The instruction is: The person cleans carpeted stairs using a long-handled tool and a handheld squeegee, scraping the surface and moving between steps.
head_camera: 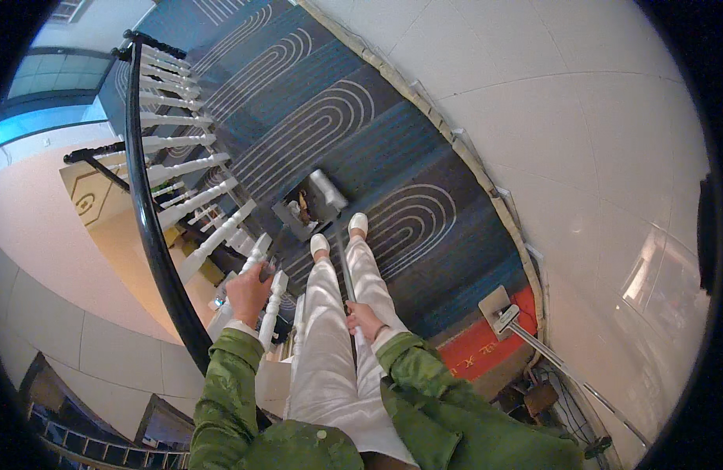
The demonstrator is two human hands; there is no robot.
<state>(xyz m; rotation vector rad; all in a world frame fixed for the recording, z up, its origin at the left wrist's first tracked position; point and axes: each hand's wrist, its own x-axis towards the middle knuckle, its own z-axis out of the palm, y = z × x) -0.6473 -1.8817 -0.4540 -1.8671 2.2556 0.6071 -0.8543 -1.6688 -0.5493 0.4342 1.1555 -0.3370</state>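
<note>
My right hand (364,321) is closed around the pole (345,264) of a long-handled dustpan (310,205), which rests on the patterned carpet (408,153) just beyond my shoes. Inside the pan lie crumpled pale scraps and a brown piece. My left hand (249,294) is raised among the white balusters (207,249) and has a small, clear, crumpled-looking item (268,269) at its fingers; what it is cannot be made out.
A black handrail (145,205) runs along the left above the balusters. A flat mop (505,320) with a metal pole leans at the right by a red mat (493,352). Cables and dark objects (537,396) lie at lower right. A tiled wall (573,147) borders the carpet.
</note>
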